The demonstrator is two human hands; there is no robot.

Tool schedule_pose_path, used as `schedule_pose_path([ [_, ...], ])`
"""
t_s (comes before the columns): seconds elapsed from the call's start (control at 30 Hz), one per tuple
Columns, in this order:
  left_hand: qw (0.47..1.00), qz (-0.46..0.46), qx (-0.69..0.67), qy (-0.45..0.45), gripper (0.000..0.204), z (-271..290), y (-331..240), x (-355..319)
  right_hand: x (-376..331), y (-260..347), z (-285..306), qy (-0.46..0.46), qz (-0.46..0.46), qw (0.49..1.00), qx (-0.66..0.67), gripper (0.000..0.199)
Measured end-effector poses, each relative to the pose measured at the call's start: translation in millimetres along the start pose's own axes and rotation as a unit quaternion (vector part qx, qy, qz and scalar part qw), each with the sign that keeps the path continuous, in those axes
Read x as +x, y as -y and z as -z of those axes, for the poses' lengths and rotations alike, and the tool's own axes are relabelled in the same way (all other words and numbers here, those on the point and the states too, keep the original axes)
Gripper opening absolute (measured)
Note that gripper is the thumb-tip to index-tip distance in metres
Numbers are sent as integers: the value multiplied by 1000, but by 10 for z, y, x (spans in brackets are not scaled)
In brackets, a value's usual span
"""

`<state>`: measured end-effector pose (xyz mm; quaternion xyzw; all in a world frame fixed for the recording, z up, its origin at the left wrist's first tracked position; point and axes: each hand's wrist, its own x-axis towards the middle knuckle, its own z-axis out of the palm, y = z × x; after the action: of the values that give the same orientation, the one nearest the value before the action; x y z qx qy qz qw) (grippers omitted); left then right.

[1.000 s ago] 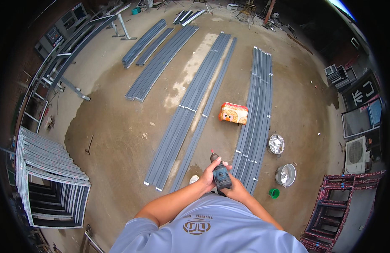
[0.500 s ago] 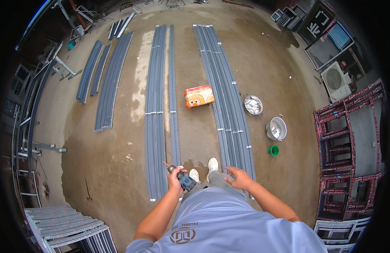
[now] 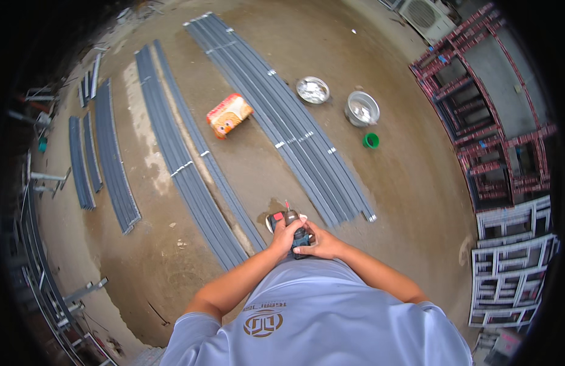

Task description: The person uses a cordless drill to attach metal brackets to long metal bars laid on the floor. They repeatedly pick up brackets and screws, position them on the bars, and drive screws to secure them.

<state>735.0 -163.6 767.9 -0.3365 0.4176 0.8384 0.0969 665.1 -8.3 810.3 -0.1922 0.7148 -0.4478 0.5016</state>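
In front of my waist I hold a cordless drill (image 3: 299,239) with a blue and dark body, its thin reddish bit directed away from me. My left hand (image 3: 284,236) is closed round the drill near its front end. From the other side, my right hand (image 3: 323,243) grips the drill's blue rear part with thumb and fingers. Just beyond my left fingers shows a small red and black piece (image 3: 277,217); I cannot tell whether it belongs to the drill. The hands hide much of the drill.
Long grey metal profiles (image 3: 191,183) lie in rows on the wet concrete floor, another bundle (image 3: 276,122) to their right. Between them sits an orange-and-white package (image 3: 229,114). Rightward stand two metal bowls (image 3: 313,90) of small parts, a green cup (image 3: 371,141) and red-wrapped frames (image 3: 478,116).
My right hand, apart and open before, has come onto the drill. The drill has moved rightward to the middle with my left hand. The view has turned, so the floor items appear shifted and tilted.
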Motion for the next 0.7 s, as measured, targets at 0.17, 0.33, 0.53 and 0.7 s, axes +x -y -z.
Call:
schedule_pose_path([
  [0.17, 995, 22, 78, 63, 38, -367, 306, 38, -306, -353, -86, -137, -22, 990, -3, 113],
  [0.33, 989, 77, 96, 87, 69, -534, 671, -20, -671, -590, -278, -186, -146, 967, -94, 98],
  [0.53, 973, 132, 151, 116, 66, -769, 1274, -109, -1049, -1261, -399, -262, -150, 949, -93, 76],
  [0.7, 945, 101, 247, 188, 64, -923, 2130, 16, -1441, -1930, -349, -332, -204, 919, -58, 73],
])
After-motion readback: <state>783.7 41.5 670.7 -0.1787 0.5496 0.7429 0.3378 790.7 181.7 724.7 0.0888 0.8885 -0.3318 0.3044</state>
